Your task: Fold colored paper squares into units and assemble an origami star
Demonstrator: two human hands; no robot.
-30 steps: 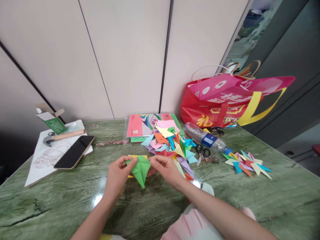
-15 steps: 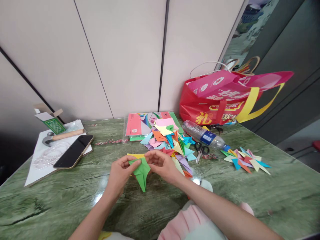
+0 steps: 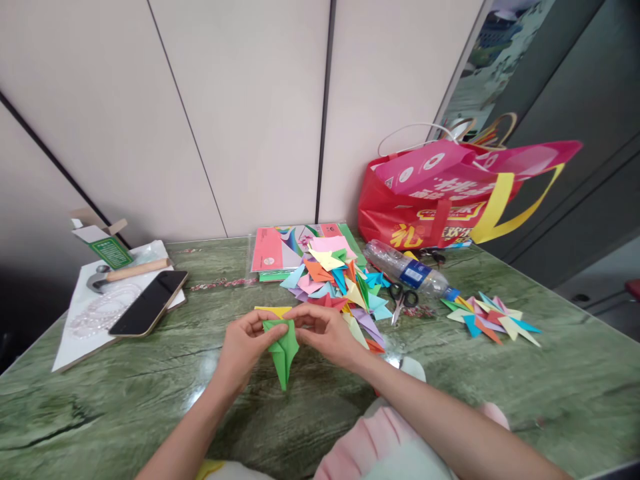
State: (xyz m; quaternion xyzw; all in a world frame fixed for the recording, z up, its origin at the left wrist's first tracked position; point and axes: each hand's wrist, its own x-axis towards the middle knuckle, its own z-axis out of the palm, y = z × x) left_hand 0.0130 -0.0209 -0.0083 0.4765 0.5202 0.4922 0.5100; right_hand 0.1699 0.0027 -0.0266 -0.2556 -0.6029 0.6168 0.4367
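A green folded paper piece (image 3: 284, 353) hangs between my hands with its narrow point downward. My left hand (image 3: 246, 343) pinches its upper left part, thumb across the front. At its upper right edge, my right hand (image 3: 325, 333) has its fingers bent round the paper; part of that grip is hidden. Just behind the fingers shows a strip of yellow paper (image 3: 273, 312). Beyond my right hand lies a heap of folded coloured paper pieces (image 3: 327, 272).
Right of the heap lie black-handled scissors (image 3: 399, 301), a plastic bottle (image 3: 407, 272) and a star-like paper cluster (image 3: 493, 319). A red bag (image 3: 425, 200) stands behind them. On the left are a phone (image 3: 149, 303), a hammer (image 3: 131, 272) and a green-white box (image 3: 107, 247).
The green paper has turned slightly, so its point hangs a little lower and straighter down. Both hands keep hold of it and have barely moved.
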